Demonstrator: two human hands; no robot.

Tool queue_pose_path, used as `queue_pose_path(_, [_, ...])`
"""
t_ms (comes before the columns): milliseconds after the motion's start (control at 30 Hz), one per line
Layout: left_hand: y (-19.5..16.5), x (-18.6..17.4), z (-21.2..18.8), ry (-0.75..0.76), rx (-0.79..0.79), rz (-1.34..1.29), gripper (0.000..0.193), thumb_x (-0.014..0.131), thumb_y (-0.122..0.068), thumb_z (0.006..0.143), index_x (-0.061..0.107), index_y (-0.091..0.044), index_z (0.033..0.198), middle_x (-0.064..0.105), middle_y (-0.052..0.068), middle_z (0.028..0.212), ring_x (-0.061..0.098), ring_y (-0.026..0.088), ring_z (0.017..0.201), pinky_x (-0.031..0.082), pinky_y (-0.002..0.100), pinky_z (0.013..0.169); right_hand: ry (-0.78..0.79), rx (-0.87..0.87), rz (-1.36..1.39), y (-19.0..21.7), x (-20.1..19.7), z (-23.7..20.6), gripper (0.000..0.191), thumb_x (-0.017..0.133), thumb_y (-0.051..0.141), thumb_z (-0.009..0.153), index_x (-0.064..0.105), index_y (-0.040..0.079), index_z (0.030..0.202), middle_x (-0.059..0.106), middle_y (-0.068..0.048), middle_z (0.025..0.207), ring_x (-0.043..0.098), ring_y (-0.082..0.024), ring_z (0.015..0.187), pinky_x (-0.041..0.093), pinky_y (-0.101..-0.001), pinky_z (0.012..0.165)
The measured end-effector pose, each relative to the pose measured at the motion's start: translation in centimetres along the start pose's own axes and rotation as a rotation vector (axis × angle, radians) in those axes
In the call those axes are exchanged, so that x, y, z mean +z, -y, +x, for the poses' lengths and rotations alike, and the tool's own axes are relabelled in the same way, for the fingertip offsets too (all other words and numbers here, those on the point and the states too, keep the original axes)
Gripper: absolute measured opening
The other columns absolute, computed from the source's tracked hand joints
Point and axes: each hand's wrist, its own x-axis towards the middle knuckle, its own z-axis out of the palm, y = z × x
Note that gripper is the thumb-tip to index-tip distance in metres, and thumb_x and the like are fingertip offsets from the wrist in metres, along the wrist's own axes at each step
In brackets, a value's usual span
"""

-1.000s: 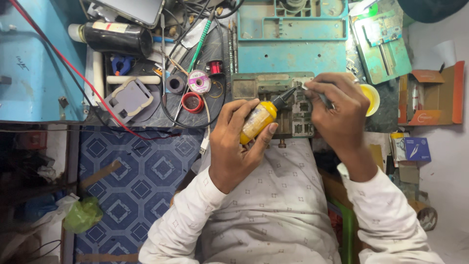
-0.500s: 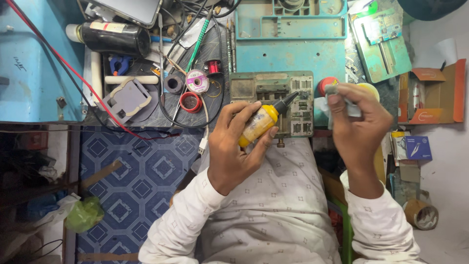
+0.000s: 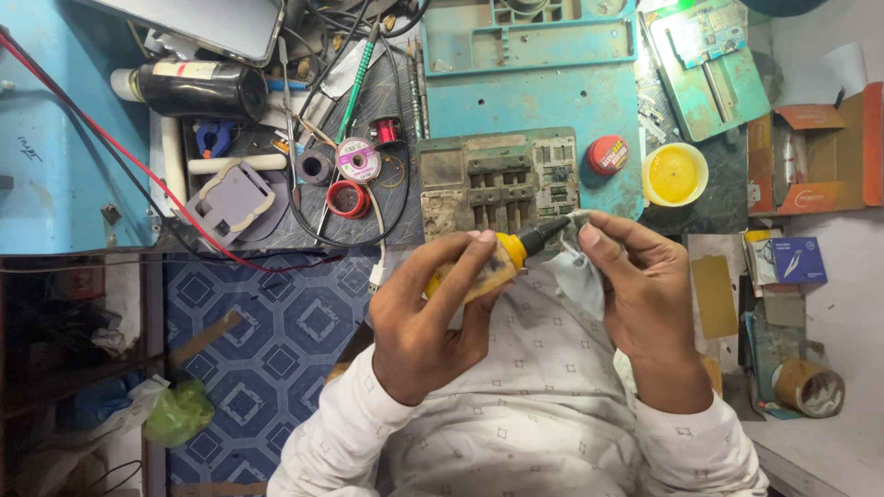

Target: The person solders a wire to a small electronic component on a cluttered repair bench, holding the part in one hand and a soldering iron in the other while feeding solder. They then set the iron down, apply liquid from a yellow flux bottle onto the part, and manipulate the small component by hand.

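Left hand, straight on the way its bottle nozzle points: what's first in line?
The left hand holds a yellow bottle with its black nozzle aimed at the right hand. First in line is the grey cloth pinched there; they look to be touching, though depth is unclear.

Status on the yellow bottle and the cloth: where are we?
Done: the left hand has the yellow bottle up, and the right hand holds the grey cloth. In hand: the bottle's black nozzle sits against the cloth. Left: the circuit board holder lies untouched on the bench; whether the cloth is wet cannot be told.
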Motion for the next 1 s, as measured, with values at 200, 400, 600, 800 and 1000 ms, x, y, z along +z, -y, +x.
queue_pose_path(200, [-0.2, -0.1, 0.1, 0.004, 0.018, 0.006, 0.055, 0.073, 0.009, 0.083, 0.064, -0.004, 0.136, 0.067, 0.014, 0.122, 0.074, 0.030, 0.104, 0.062, 0.037, 0.088, 0.026, 0.031, 0.024, -0.2, -0.2, -0.3, 0.021, 0.067, -0.002, 0.099, 0.070, -0.005, 0.120, 0.074, -0.009, 0.109, 0.069, -0.011, 0.096, 0.053, -0.0231, 0.087])
queue_pose_path(400, [-0.5, -0.6, -0.1, 0.012, 0.014, 0.001, 0.057, 0.070, 0.011, 0.081, 0.064, -0.004, 0.135, 0.067, 0.014, 0.121, 0.074, 0.030, 0.104, 0.063, 0.038, 0.089, 0.094, 0.024, 0.041, -0.5, 0.2, -0.6, 0.021, 0.068, -0.002, 0.100, 0.068, -0.006, 0.121, 0.073, -0.010, 0.113, 0.067, -0.011, 0.102, 0.051, -0.0240, 0.092])
queue_pose_path(600, [-0.6, -0.8, 0.0, 0.009, 0.012, -0.015, 0.057, 0.069, 0.012, 0.080, 0.064, -0.004, 0.134, 0.067, 0.014, 0.121, 0.075, 0.030, 0.104, 0.064, 0.037, 0.089, 0.080, 0.018, 0.040, -0.3, 0.5, -0.7, 0.022, 0.067, -0.002, 0.098, 0.068, -0.005, 0.120, 0.073, -0.010, 0.113, 0.068, -0.012, 0.104, 0.052, -0.0247, 0.094])
queue_pose_path(800, [-0.6, -0.7, 0.2, 0.019, -0.018, -0.049, 0.053, 0.078, 0.005, 0.083, 0.064, -0.004, 0.133, 0.068, 0.014, 0.120, 0.075, 0.030, 0.103, 0.063, 0.037, 0.087, 0.084, 0.034, 0.081, -0.2, 0.5, -0.8, 0.022, 0.066, -0.003, 0.099, 0.068, -0.005, 0.121, 0.073, -0.010, 0.113, 0.068, -0.012, 0.102, 0.053, -0.0246, 0.092])
queue_pose_path(1000, [0.3, -0.2, 0.8, -0.010, -0.177, -0.247, 0.046, 0.085, -0.009, 0.090, 0.062, -0.002, 0.130, 0.067, 0.016, 0.121, 0.073, 0.028, 0.105, 0.060, 0.034, 0.093, 0.095, -0.485, -0.546, 3.2, 1.6, 1.1, 0.015, 0.071, 0.002, 0.106, 0.071, -0.002, 0.121, 0.073, -0.009, 0.116, 0.068, -0.014, 0.104, 0.056, -0.0252, 0.092])
